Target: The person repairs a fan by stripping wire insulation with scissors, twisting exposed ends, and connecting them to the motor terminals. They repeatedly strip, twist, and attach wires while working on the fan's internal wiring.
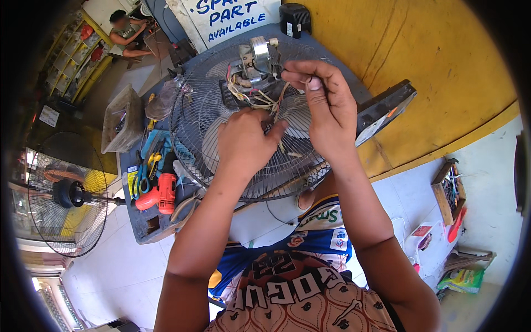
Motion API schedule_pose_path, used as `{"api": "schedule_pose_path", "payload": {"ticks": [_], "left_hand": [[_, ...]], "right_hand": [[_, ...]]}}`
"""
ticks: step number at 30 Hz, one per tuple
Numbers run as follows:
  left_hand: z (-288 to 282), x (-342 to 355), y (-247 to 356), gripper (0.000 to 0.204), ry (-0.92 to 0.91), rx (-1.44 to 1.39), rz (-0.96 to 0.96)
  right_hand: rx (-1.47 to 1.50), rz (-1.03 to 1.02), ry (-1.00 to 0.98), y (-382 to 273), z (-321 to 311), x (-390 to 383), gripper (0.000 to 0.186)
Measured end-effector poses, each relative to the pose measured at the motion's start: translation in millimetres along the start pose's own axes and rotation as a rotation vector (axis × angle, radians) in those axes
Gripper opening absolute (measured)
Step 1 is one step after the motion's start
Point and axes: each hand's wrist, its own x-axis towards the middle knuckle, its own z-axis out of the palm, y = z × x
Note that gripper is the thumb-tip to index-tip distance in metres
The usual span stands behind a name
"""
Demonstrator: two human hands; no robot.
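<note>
An electric fan motor point(260, 54) with a silver casing sits on a round wire fan grille point(193, 124), with fan blades visible through the bars. Red, white and yellowish wires point(264, 102) hang loose from the motor's near side. My left hand point(246, 135) is closed over the lower wires, its thumb and fingers together around them. Higher up on the right, my right hand point(332, 105) pinches with thumb and forefinger on what looks like a thin wire. Its tip is mostly hidden by the fingers.
The grille lies on a grey table point(145, 229). Left of it are a red power tool point(161, 193), blue-handled pliers point(142, 180) and a plastic bin point(123, 120). A standing fan point(69, 193) is farther left. A black panel point(387, 112) sticks out at right. A person point(130, 36) sits far left.
</note>
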Motion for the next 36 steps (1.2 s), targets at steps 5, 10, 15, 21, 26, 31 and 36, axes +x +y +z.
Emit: {"api": "schedule_pose_path", "payload": {"ticks": [5,10,15,21,26,31,36], "left_hand": [[-1.5,-4.5,-10.9,0.024,-0.039,-0.343,-0.262],[-1.9,-8.8,-23.6,0.018,0.062,-0.477,-0.114],[1.9,-5.2,-28.9,0.02,0.034,-0.582,-0.102],[2.5,-1.7,-41.4,0.02,-0.028,-0.813,-0.105],[3.6,0.5,-48.6,0.02,-0.083,-0.876,-0.05],[5.2,-8.1,-47.8,0.019,-0.03,-0.805,0.033],[5.2,-14.5,-50.7,0.02,-0.016,-0.736,0.06]], "right_hand": [[0.023,-0.059,0.039,5.4,2.1,-1.1,0.034],[-0.358,-0.077,-0.095,15.7,-1.4,-9.7,0.044],[-0.337,0.053,-0.009,29.5,4.8,-17.6,0.038],[-0.621,-0.081,-0.163,33.7,-1.4,-14.4,0.03],[-0.541,0.019,-0.13,34.7,-0.9,-10.7,0.032],[-0.312,0.148,0.021,35.3,3.8,-16.2,0.042],[-0.296,0.182,0.029,41.2,3.8,-22.4,0.046]]}}
